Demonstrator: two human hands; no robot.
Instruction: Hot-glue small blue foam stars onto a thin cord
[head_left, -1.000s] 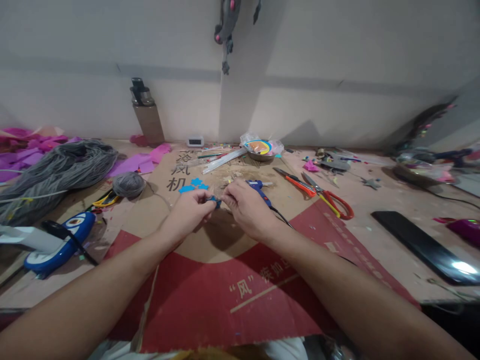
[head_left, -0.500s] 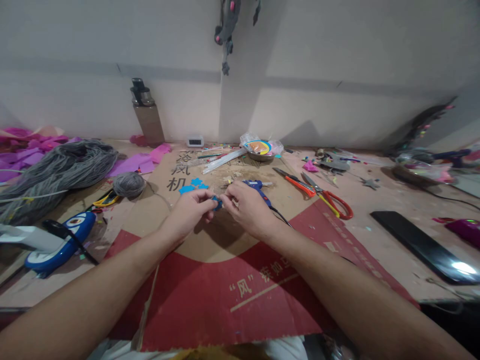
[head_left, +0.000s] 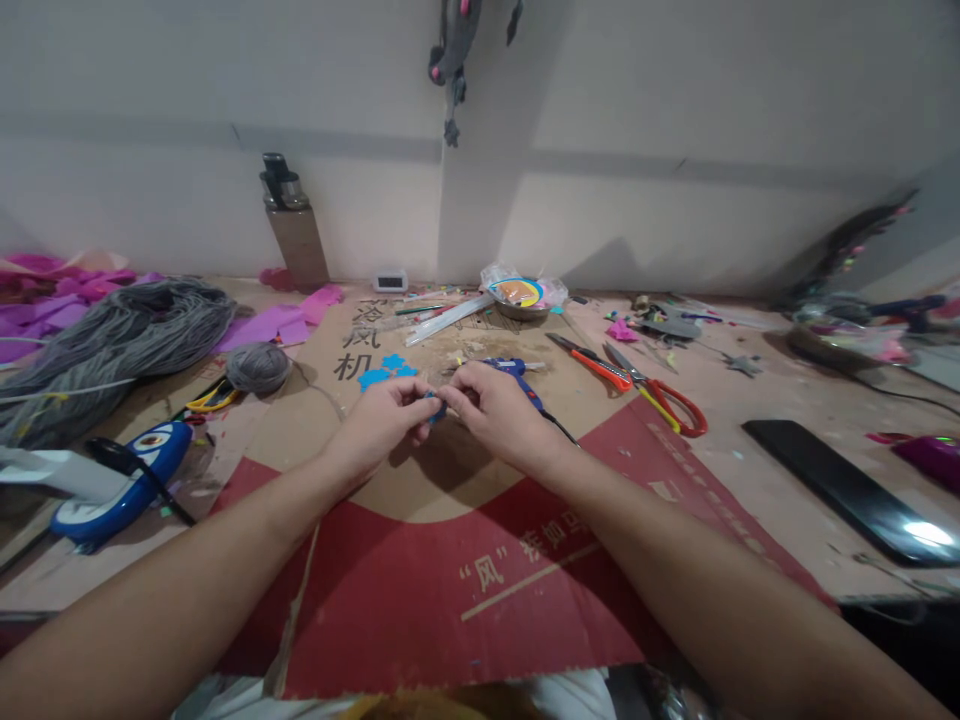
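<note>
Between my two hands is a small blue piece (head_left: 436,408), mostly covered by fingers; its exact kind does not show. My left hand (head_left: 388,415) pinches it from the left, thumb against forefinger. From the right, the closed fingertips of my right hand (head_left: 491,412) press against the same piece. Just beyond my left hand lie several bright blue flower-shaped cutouts (head_left: 387,373) on the cardboard sheet (head_left: 465,500). A blue glue gun (head_left: 511,369) rests behind my right hand, partly hidden by it, its cord running off to the right.
Right of my hands lie a red box cutter (head_left: 596,368), red-handled scissors (head_left: 666,400) and a black phone (head_left: 847,490). At left are a ball of grey yarn (head_left: 257,369), a grey yarn skein (head_left: 157,335) and a blue-and-white device (head_left: 127,490). Clear sticks (head_left: 450,319) lie behind.
My right fingertips have moved slightly left, closing in on the blue piece, which is now more covered. The things on the table stay where they were.
</note>
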